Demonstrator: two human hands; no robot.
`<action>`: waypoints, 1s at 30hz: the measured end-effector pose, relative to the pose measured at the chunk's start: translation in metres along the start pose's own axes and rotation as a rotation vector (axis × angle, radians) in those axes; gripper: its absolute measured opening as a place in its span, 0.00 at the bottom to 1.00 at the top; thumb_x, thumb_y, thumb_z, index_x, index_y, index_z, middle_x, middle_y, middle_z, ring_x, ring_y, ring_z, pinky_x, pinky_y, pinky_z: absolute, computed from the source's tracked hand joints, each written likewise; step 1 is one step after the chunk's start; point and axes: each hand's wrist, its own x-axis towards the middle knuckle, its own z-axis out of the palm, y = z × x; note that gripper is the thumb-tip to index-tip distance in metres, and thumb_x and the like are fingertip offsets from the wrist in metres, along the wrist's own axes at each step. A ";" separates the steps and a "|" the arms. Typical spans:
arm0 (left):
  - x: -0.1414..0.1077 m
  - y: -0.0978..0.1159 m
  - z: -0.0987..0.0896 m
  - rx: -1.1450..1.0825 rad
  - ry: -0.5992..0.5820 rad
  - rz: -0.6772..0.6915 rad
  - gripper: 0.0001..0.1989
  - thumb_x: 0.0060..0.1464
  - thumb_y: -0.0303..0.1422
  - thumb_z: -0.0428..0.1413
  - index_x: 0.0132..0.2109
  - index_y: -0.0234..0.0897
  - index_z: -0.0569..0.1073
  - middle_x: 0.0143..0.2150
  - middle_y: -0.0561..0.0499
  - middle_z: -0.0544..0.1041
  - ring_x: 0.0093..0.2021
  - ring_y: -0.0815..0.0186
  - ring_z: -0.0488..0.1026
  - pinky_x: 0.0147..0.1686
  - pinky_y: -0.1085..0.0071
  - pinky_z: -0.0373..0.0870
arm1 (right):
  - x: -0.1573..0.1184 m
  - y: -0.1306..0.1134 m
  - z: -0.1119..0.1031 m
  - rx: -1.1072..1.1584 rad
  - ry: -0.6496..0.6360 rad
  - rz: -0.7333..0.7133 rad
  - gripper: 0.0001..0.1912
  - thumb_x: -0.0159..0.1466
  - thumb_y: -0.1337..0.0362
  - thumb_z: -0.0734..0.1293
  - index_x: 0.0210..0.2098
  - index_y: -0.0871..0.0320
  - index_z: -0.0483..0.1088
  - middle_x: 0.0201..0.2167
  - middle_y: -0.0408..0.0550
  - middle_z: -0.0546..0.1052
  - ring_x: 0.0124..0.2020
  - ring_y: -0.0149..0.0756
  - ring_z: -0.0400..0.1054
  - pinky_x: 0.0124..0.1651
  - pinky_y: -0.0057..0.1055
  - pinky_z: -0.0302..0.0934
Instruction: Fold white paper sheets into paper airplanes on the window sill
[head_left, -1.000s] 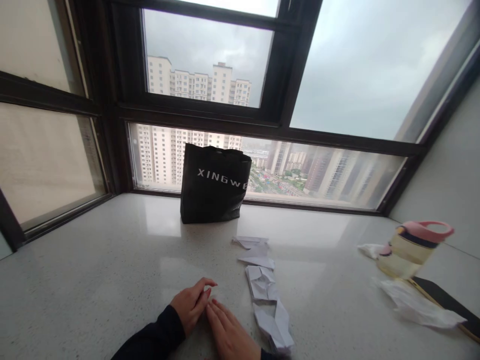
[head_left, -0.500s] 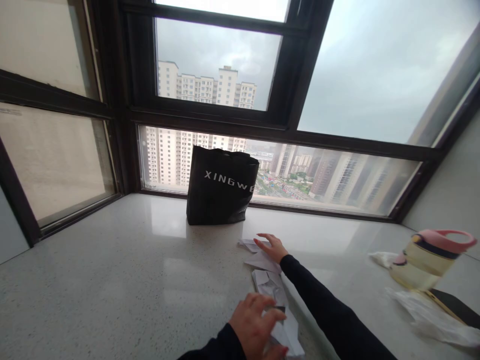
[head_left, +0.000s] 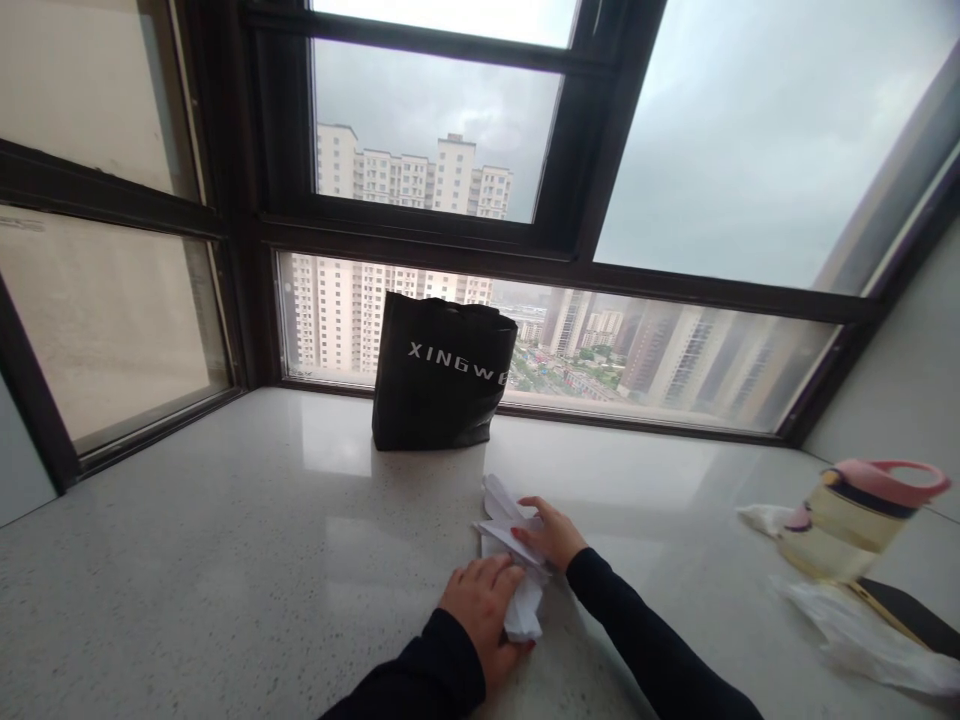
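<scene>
While the folded white paper pieces lie in a loose, overlapping heap on the speckled white stone table, the left hand and the right hand close in on them from two sides. The left hand, its dark sleeve coming from the lower left, curves over the near left edge of the heap with fingers bent and thumb reaching around the near end. The right hand is set at the far right side, thumb and fingers half-bent against the upper pieces. Both touch paper, but I cannot tell whether either one truly grips a piece or only presses and herds it.

The step in hand looks to be drawing the pieces together: they overlap, yet they are not squared up, with one pointed corner jutting left and the farthest piece sticking out toward the soft black bag with pale lettering, which stands upright by the window, well apart from the heap. As I judge it, the next move calls for light, even pressure from both sides, so that the corners slide inward without crumpling and the outer pieces do not slip away.

Well off to the right stand the pale yellow translucent bottle with a pink lid and, just beside it, a dark flat phone with a gold edge and a crumpled white wrapper
</scene>
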 end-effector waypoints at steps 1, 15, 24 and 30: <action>-0.001 -0.005 -0.003 -0.004 0.020 -0.020 0.30 0.38 0.41 0.55 0.51 0.39 0.60 0.54 0.45 0.61 0.50 0.53 0.59 0.46 0.56 0.58 | -0.006 -0.003 0.002 0.055 -0.011 -0.009 0.17 0.47 0.63 0.65 0.38 0.59 0.66 0.31 0.49 0.73 0.35 0.40 0.66 0.38 0.34 0.58; -0.017 -0.064 -0.028 -0.203 0.277 0.057 0.29 0.41 0.42 0.54 0.49 0.31 0.60 0.49 0.39 0.63 0.51 0.56 0.59 0.50 0.62 0.57 | -0.048 -0.044 0.037 0.676 -0.104 -0.113 0.22 0.52 0.60 0.61 0.46 0.58 0.55 0.31 0.46 0.69 0.21 0.31 0.65 0.18 0.29 0.63; -0.025 -0.058 -0.037 -0.295 0.430 0.086 0.26 0.36 0.36 0.59 0.46 0.38 0.65 0.49 0.44 0.65 0.49 0.55 0.61 0.48 0.61 0.59 | -0.057 -0.057 0.038 0.851 -0.129 -0.155 0.21 0.52 0.59 0.62 0.45 0.56 0.57 0.34 0.47 0.69 0.25 0.35 0.67 0.20 0.31 0.64; -0.040 -0.054 -0.052 -0.351 0.467 0.039 0.21 0.44 0.29 0.53 0.48 0.42 0.64 0.52 0.46 0.62 0.49 0.56 0.61 0.44 0.62 0.63 | -0.066 -0.065 0.039 0.812 0.005 -0.292 0.23 0.56 0.64 0.60 0.50 0.55 0.51 0.34 0.47 0.68 0.33 0.37 0.66 0.32 0.32 0.64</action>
